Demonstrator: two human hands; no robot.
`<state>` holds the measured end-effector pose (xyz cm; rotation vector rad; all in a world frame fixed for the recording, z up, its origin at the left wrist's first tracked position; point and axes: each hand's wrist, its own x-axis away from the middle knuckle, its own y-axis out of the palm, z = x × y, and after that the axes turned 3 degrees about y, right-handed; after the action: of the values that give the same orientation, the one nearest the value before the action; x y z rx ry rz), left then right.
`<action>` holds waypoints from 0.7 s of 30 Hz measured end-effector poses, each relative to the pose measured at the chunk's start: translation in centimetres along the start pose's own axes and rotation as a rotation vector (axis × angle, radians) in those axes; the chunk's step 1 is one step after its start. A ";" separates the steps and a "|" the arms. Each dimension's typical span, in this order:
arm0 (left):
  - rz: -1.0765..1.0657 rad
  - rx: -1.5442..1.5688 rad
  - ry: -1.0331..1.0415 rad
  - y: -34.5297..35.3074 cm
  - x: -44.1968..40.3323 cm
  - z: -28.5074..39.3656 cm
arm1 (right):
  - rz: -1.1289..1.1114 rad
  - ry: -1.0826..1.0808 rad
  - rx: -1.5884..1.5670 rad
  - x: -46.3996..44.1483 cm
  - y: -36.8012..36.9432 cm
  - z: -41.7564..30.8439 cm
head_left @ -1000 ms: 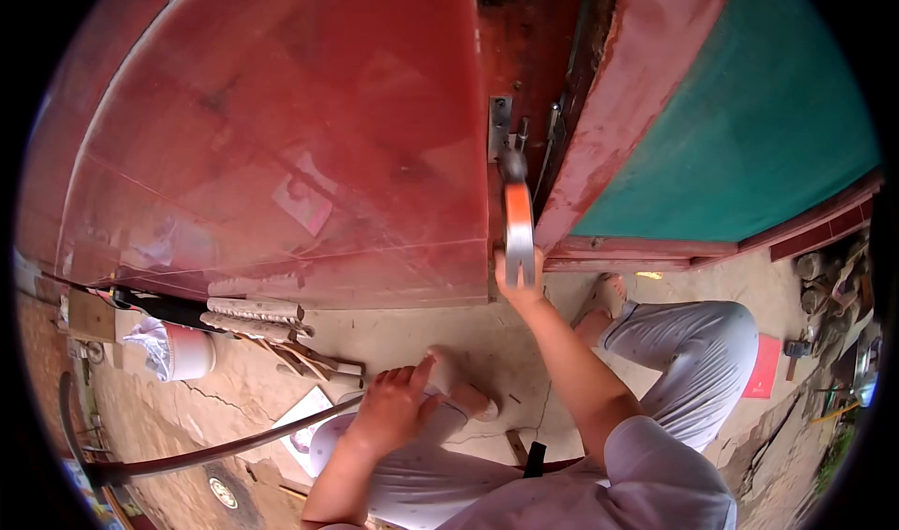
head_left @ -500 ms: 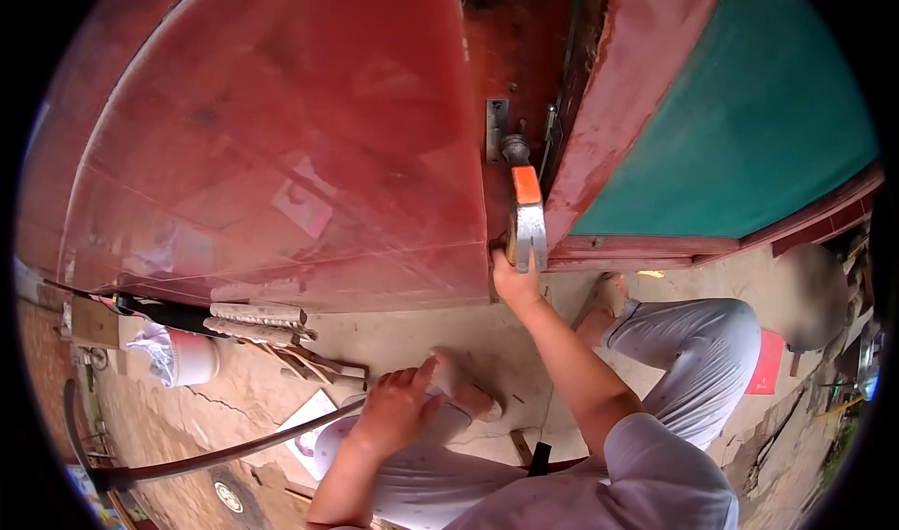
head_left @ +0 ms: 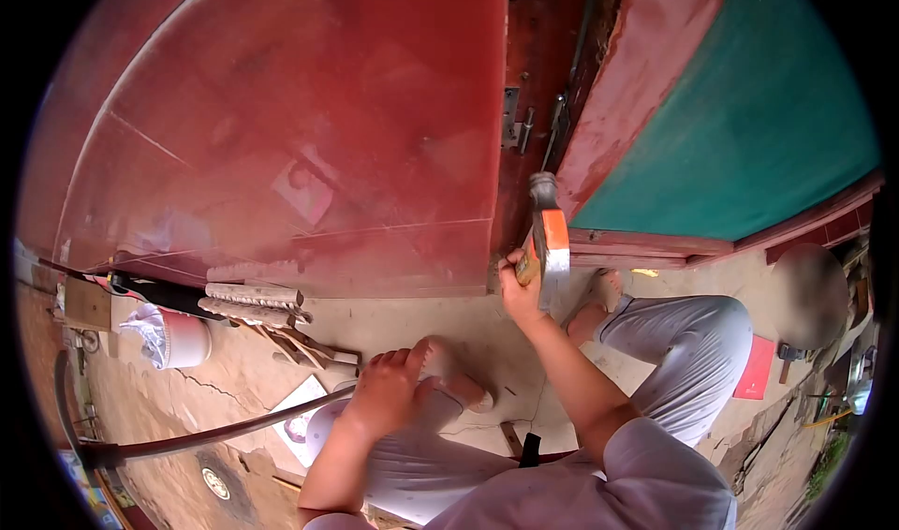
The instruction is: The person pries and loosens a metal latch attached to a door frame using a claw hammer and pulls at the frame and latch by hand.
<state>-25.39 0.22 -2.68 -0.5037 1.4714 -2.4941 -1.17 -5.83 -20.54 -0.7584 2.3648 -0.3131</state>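
The tiled wall [head_left: 375, 137] is red with pale lines, the panel [head_left: 730, 127] green, the hammer [head_left: 554, 254] silver-headed with an orange band, and the trousers [head_left: 716, 338] pale grey with small dots.

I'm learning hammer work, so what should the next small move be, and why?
Probably line the hammer up with the metal pin before striking: the right hand holds it below the pin in view, its head apart from it, while the left hand rests by the leg.
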 end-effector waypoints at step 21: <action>0.665 1.017 -0.030 18.7 -10.8 11.6 | -0.193 0.441 -0.673 2.8 -12.3 -9.7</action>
<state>-10.97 -14.47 -15.87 0.1299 0.1431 -2.2328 -3.67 -17.08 -9.55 -1.3429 2.8472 0.2957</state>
